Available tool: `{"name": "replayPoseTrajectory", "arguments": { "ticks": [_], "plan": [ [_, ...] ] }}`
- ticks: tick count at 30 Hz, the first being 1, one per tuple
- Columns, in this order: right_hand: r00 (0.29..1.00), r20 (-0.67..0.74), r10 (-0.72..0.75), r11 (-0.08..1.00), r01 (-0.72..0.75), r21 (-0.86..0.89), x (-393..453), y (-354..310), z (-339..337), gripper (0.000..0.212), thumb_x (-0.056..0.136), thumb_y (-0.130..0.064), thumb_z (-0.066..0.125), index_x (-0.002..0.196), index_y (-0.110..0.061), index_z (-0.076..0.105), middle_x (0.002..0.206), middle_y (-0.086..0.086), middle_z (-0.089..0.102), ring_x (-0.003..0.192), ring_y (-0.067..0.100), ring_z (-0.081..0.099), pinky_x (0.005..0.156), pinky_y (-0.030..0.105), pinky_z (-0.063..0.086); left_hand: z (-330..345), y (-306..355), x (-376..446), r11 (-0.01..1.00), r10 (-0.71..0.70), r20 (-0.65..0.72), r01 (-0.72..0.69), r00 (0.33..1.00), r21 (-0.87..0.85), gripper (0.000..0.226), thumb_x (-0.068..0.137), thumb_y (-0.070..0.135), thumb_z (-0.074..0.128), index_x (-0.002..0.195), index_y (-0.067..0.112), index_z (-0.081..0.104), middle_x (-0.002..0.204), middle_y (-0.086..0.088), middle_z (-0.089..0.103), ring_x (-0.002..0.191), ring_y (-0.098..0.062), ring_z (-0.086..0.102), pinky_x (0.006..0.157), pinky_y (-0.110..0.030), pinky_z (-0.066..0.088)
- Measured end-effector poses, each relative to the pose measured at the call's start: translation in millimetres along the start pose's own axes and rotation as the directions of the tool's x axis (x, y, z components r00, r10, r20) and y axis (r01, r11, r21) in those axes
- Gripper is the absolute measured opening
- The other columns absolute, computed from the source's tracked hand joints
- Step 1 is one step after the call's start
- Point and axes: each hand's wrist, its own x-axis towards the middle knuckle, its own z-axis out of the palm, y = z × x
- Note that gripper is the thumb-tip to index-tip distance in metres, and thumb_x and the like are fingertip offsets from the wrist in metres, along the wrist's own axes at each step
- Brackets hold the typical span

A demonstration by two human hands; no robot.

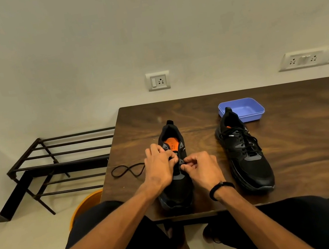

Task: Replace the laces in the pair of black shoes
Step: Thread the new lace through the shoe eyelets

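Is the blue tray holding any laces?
No, the blue tray looks empty; a loose black lace lies on the table left of the hands.

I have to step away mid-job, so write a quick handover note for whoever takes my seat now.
Left hand and right hand: both pinch at the eyelets of the near shoe, apparently on a lace end too small to see.
Loose black lace lies on the wooden table left of that shoe.
Done: right-side shoe is laced, in front of the blue tray.
Left: lace the near shoe.

Head cam, fwd-down, close over table (292, 147)
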Motion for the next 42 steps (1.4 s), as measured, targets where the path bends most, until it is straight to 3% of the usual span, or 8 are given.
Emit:
{"name": "replayPoseTrajectory", "arguments": {
  "ticks": [11, 20, 26, 33, 36, 38, 40, 42],
  "plan": [
    [1.0, -0.022, -0.001, 0.999, 0.002, 0.047, 3, 7, 6, 0.02, 0.091, -0.023, 0.078, 0.11, -0.018, 0.079, 0.091, -0.007, 0.076, 0.082, -0.002, 0.068, 0.068, 0.001, 0.043, 22, 13, -5, 0.898, -0.301, -0.025, 0.274, 0.953, -0.345, 0.019, 0.103, 0.038, 0.055, 0.111, 0.03, 0.07, 0.123, 0.001, 0.038, 0.122, -0.026, 0.036, 0.108, -0.044, 0.032],
    [1.0, -0.027, -0.011, 0.999, 0.013, 0.053, 2, 5, 9, 0.017, 0.09, -0.024, 0.079, 0.106, -0.02, 0.08, 0.089, -0.009, 0.076, 0.078, -0.003, 0.067, 0.069, 0.005, 0.047, 7, 2, -8, 0.997, -0.006, -0.066, 0.011, 0.998, 0.081, 0.016, 0.102, 0.038, 0.054, 0.103, 0.028, 0.067, 0.116, 0.002, 0.035, 0.109, -0.02, 0.036, 0.091, -0.036, 0.041],
    [1.0, -0.012, -0.009, 0.998, 0.01, 0.059, 1, 3, 4, 0.015, 0.09, -0.023, 0.079, 0.105, -0.021, 0.08, 0.09, -0.01, 0.076, 0.076, -0.006, 0.065, 0.067, 0.001, 0.044, 15, 5, -15, 0.997, -0.061, -0.109, 0.055, 0.992, -0.057, 0.013, 0.103, 0.034, 0.055, 0.103, 0.027, 0.066, 0.112, 0.004, 0.032, 0.104, -0.019, 0.036, 0.083, -0.032, 0.036],
    [1.0, 0.009, 0.009, 0.986, -0.01, 0.166, 8, 1, 0, 0.004, 0.093, -0.024, 0.075, 0.093, -0.024, 0.079, 0.085, -0.012, 0.074, 0.082, 0.0, 0.068, 0.078, 0.024, 0.057, 12, 8, -21, 0.976, -0.126, -0.116, 0.102, 0.985, -0.195, 0.013, 0.101, 0.034, 0.06, 0.102, 0.028, 0.072, 0.117, 0.003, 0.037, 0.109, -0.017, 0.035, 0.09, -0.034, 0.037],
    [0.998, -0.026, -0.06, 0.998, 0.061, 0.035, 12, -2, 2, 0.012, 0.097, -0.02, 0.066, 0.086, -0.025, 0.068, 0.082, -0.011, 0.068, 0.078, 0.006, 0.064, 0.071, 0.028, 0.053, 5, 6, -21, 0.984, -0.101, -0.066, 0.09, 0.993, -0.155, 0.02, 0.1, 0.034, 0.063, 0.119, 0.034, 0.068, 0.124, 0.003, 0.039, 0.116, -0.019, 0.037, 0.095, -0.036, 0.04],
    [0.997, -0.059, -0.057, 0.983, 0.067, 0.173, 13, -9, -1, 0.013, 0.101, -0.016, 0.055, 0.091, -0.023, 0.061, 0.085, -0.005, 0.07, 0.081, 0.009, 0.068, 0.077, 0.034, 0.057, -1, 3, -19, 0.995, -0.066, -0.024, 0.064, 0.998, -0.078, 0.045, 0.097, 0.033, 0.066, 0.138, 0.038, 0.05, 0.134, 0.002, 0.038, 0.125, -0.021, 0.038, 0.101, -0.038, 0.042],
    [0.994, -0.104, 0.042, 0.803, 0.029, 0.595, 16, -22, -16, 0.011, 0.106, -0.011, 0.046, 0.1, -0.013, 0.055, 0.089, 0.006, 0.075, 0.085, 0.017, 0.075, 0.085, 0.04, 0.062, -10, -1, -17, 0.989, -0.092, 0.034, 0.095, 0.995, -0.109, 0.07, 0.093, 0.032, 0.072, 0.15, 0.039, 0.032, 0.145, -0.001, 0.035, 0.133, -0.024, 0.036, 0.108, -0.044, 0.04],
    [0.988, -0.066, 0.138, 0.366, 0.011, 0.93, 22, -36, -52, 0.01, 0.109, -0.011, 0.042, 0.103, -0.009, 0.05, 0.083, 0.011, 0.072, 0.075, 0.023, 0.074, 0.08, 0.039, 0.063, -18, -5, -12, 0.96, -0.156, 0.166, 0.188, 0.974, -0.205, 0.094, 0.088, 0.032, 0.079, 0.158, 0.037, 0.017, 0.156, -0.006, 0.028, 0.143, -0.029, 0.03, 0.115, -0.049, 0.036]
  ]
}}
